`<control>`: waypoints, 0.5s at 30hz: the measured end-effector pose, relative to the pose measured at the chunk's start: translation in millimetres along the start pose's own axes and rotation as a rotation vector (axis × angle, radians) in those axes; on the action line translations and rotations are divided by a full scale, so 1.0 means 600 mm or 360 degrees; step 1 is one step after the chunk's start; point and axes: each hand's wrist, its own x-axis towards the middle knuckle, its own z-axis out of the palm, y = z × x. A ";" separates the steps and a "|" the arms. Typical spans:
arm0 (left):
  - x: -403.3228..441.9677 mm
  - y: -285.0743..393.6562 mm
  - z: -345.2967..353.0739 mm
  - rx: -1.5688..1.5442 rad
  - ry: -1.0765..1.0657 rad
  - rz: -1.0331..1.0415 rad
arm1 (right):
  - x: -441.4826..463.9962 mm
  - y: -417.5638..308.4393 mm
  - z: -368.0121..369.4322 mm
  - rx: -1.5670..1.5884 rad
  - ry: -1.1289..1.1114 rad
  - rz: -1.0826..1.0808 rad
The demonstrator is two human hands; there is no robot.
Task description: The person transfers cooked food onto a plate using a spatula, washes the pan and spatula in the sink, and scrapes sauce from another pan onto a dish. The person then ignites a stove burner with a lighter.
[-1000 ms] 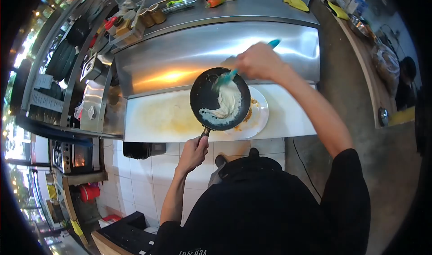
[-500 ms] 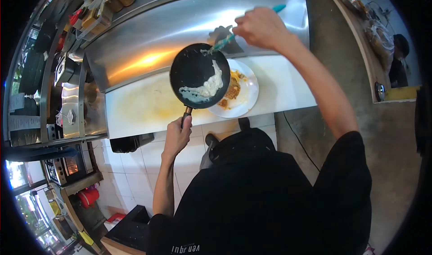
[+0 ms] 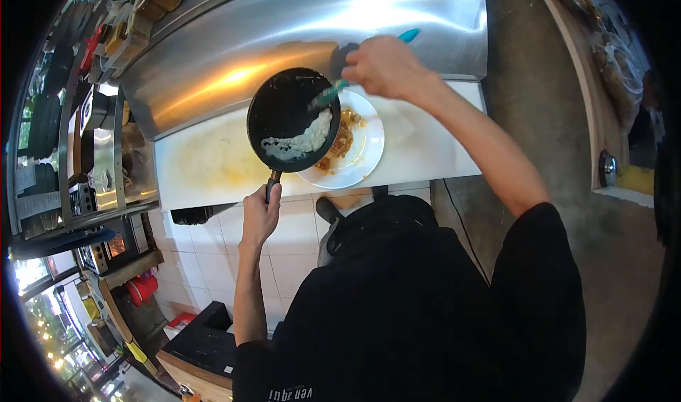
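My left hand [image 3: 261,214] is closed round the handle of a black frying pan [image 3: 278,108], held over the white counter. White cooked egg [image 3: 312,141] lies folded along the pan's lower right side. My right hand [image 3: 383,65] grips a teal spatula [image 3: 328,97], its head over the pan's right part, close to the egg; whether it touches the pan I cannot tell. Partly covered by the pan, a white plate [image 3: 372,143] rests on the counter with brown and yellow food [image 3: 342,141] on it.
The white counter [image 3: 206,157] runs below a shiny steel backsplash [image 3: 241,69]. Shelves with jars and containers [image 3: 128,40] stand at the left, and an oven [image 3: 117,244] sits lower left. A wooden-edged counter [image 3: 578,69] with bagged goods is at the right. A cable [image 3: 460,214] crosses the floor.
The spatula has moved down and left, deeper over the pan towards the egg. The whole view has shifted slightly, with pan and plate appearing further left.
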 end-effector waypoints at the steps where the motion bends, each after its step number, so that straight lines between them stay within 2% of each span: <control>1: -0.003 0.009 0.004 -0.0038 0.0042 -0.0042 | 0.004 -0.001 -0.024 -0.0065 -0.0200 0.0247; 4: 0.000 0.017 0.008 -0.0037 0.0081 -0.0046 | -0.003 -0.004 0.012 -0.0001 -0.0110 0.0075; 5: 0.002 0.021 0.010 0.0028 0.0089 -0.0016 | -0.001 -0.014 0.023 -0.0135 -0.0345 0.0065; 6: 0.002 0.023 0.010 0.0094 0.0096 0.0007 | -0.004 -0.013 0.030 -0.0122 -0.0356 0.0082; 8: 0.001 0.021 0.011 0.0129 0.0098 0.0002 | 0.015 -0.015 -0.007 -0.0030 0.0221 -0.0108; 10: -0.001 0.020 0.010 0.0090 0.0097 -0.0015 | 0.052 -0.041 -0.072 -0.0061 0.0118 -0.0085; 11: 0.001 0.017 0.009 0.0101 0.0095 0.0019 | 0.075 -0.047 -0.069 -0.0036 0.0297 -0.0233; 12: 0.001 0.016 0.006 0.0114 0.0085 0.0028 | 0.099 -0.067 -0.079 -0.0073 0.0193 -0.0299; 15: 0.011 0.025 0.008 0.0193 0.0072 0.0024 | 0.118 -0.113 -0.040 -0.0125 0.0185 -0.0445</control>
